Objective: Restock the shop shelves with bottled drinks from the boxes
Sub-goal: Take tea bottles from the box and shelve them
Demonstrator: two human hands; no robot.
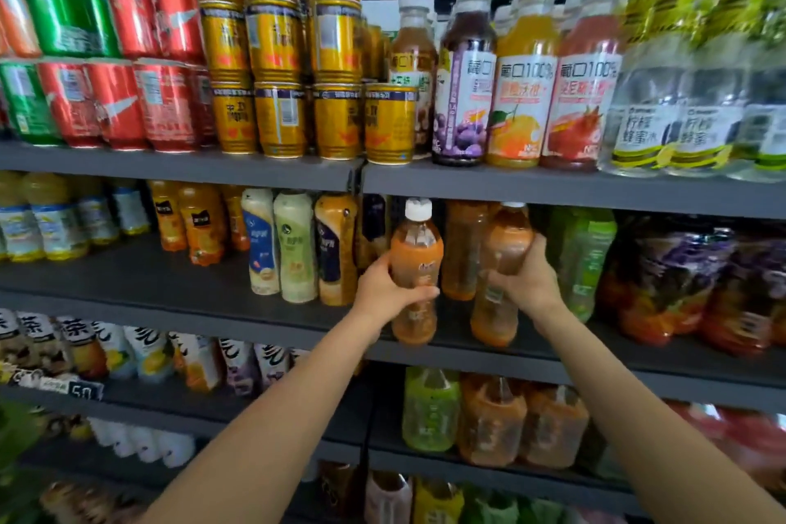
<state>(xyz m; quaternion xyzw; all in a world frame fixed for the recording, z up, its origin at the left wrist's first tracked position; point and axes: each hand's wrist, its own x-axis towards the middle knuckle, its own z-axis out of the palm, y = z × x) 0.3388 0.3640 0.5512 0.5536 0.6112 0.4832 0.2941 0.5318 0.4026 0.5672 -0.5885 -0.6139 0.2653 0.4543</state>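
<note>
1. Head view, left hand (385,289): fingers and thumb are curling round the waist of a clear plastic bottle with a white ribbed cap (416,274), filled with amber drink and wrapped in an orange label. The bottle is standing upright at the front edge of the middle shelf (170,289), a flat dark grey metal board.
2. Right hand (525,279): it is gripping a second orange-labelled bottle (502,274) of the same rounded shape, just beside the first; this one is tilting slightly, its base near the shelf's front lip.
3. Between and behind the two, a third amber bottle (463,251) is standing further back on the same shelf.
4. To the right, a green-labelled bottle (589,264) is standing next to glossy shrink-wrapped packs (689,289).
5. To the left, three tall contoured bottles in cream, pale green and gold sleeves (297,247) are standing in a row.
6. Upper shelf: stacked gold metal cans (276,77), red and green cans (106,55), and white-capped juice bottles (527,98) are lining the edge.
</note>
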